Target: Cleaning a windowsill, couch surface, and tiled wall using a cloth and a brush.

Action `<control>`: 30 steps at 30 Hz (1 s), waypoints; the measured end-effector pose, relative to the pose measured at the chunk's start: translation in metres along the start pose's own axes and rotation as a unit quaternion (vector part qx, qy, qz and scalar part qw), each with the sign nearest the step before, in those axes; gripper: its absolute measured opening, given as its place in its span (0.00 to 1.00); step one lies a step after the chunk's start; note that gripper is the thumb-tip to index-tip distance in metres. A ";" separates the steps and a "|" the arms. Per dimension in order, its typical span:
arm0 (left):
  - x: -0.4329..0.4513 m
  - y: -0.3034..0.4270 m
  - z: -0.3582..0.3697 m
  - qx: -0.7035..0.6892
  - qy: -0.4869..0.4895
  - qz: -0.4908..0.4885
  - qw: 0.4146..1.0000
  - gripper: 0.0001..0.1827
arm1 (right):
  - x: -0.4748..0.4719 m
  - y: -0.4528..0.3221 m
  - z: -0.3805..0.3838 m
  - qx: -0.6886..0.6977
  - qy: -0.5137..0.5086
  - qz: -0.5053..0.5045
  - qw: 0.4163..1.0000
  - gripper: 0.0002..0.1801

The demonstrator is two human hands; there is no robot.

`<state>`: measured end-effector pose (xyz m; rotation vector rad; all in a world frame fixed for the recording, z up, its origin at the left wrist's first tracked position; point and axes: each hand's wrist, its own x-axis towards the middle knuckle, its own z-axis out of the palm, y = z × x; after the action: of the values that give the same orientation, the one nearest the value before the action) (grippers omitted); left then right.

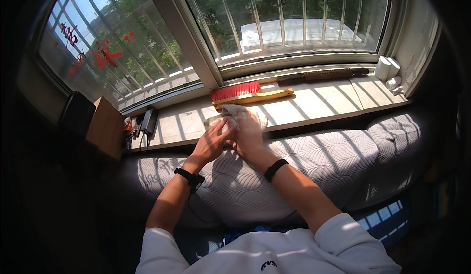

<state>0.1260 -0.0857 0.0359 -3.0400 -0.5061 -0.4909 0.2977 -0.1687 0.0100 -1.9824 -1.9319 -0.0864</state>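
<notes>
Both hands are on a crumpled pale cloth (235, 111) at the front edge of the stone windowsill (316, 106). My left hand (212, 141) has its fingertips on the cloth's left part, and my right hand (248, 134) grips its right part; the palms are hidden. Just behind the cloth lies a brush with red bristles (235, 91) and a yellow handle (270, 96), its handle pointing right. Further back, along the window track, lies a long dark tool with a perforated section (331, 74).
White cylindrical containers (382, 68) stand at the sill's right end. A black power adapter (149, 120), small packets (130, 125) and a brown box (105, 127) are at the left. A sofa back under a quilted grey cover (323, 149) runs below the sill. Barred sliding windows rise behind.
</notes>
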 end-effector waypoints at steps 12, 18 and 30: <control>0.019 0.009 0.021 0.042 -0.090 -0.077 0.992 0.38 | -0.010 0.019 0.029 -0.002 0.081 0.076 0.994 0.37; 0.060 0.057 0.050 0.053 -0.058 -0.028 0.997 0.36 | -0.045 0.104 -0.017 0.016 0.106 0.073 0.992 0.44; 0.110 0.094 0.062 0.159 0.022 -0.151 0.975 0.48 | -0.160 0.368 -0.134 -0.071 -0.025 0.228 0.971 0.41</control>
<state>0.2737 -0.1362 0.0136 -2.6526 -0.9519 -0.4347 0.6760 -0.3590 0.0064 -2.4931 -1.4831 -0.0540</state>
